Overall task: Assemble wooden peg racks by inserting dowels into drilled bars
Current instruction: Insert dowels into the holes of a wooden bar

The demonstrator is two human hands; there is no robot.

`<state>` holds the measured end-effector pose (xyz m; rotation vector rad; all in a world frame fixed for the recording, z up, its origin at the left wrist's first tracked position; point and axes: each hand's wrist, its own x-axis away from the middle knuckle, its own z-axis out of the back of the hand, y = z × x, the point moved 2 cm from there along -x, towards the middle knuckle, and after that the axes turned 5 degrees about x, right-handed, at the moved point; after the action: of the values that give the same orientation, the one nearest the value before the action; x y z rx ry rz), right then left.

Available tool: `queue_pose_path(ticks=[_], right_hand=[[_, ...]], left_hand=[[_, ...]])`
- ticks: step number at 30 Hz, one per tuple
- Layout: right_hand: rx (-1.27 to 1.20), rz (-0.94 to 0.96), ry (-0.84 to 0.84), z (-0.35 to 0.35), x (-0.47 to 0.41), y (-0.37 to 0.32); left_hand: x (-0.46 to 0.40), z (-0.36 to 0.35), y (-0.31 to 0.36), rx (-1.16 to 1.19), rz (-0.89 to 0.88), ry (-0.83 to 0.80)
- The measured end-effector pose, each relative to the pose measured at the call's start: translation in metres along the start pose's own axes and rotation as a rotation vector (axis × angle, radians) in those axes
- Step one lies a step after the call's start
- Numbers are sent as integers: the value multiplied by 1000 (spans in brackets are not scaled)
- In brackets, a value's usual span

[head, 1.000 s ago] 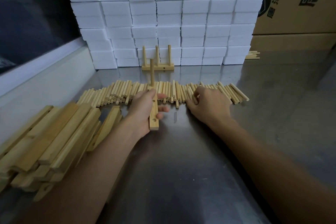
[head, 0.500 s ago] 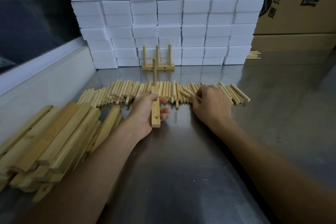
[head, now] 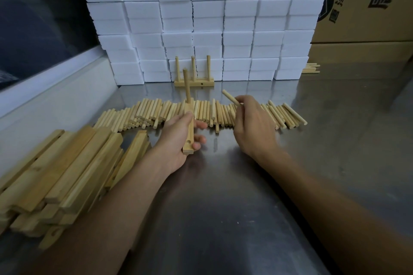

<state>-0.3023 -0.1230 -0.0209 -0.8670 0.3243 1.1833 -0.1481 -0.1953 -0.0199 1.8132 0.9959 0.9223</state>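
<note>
— What does the left hand (head: 178, 138) hold?

— Its fingers curl round a drilled wooden bar (head: 188, 128), thumb on top, fingertips showing on the bar's right side. One peg (head: 186, 87) already stands upright in the bar's far end, beyond the fingers. An open hole shows near the bar's near end, just beside the lowest fingertip.

— And the right hand (head: 252, 125)?

— It pinches a single dowel (head: 230, 96), which sticks out up and to the left from its fingers, clear of the table (head: 223, 196).

— Where are the other parts?

— A row of loose dowels (head: 145, 114) lies just beyond both hands. A stack of bars (head: 55, 176) sits left of the left wrist. A finished rack (head: 194, 76) with three pegs stands farther back, against white foam blocks (head: 201, 18). Cardboard boxes (head: 368, 6) stand to the far right.
</note>
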Motion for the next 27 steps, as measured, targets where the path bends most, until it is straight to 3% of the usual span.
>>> queue_pose_path(ticks=[7,18,23,27], right_hand=[[-44,-66,56,9,2,-3],[-77,4,82,1,0,1],[-28,34,235,5,-2,3],[-330,-81,78,5,-3,-4]], left_hand=[[1,0,0,-35,0,-6],[2,-1,-1,6,44,-62],[3,-3,-1,-13,42,-63],[5,-4,-1,-10,70,-97]])
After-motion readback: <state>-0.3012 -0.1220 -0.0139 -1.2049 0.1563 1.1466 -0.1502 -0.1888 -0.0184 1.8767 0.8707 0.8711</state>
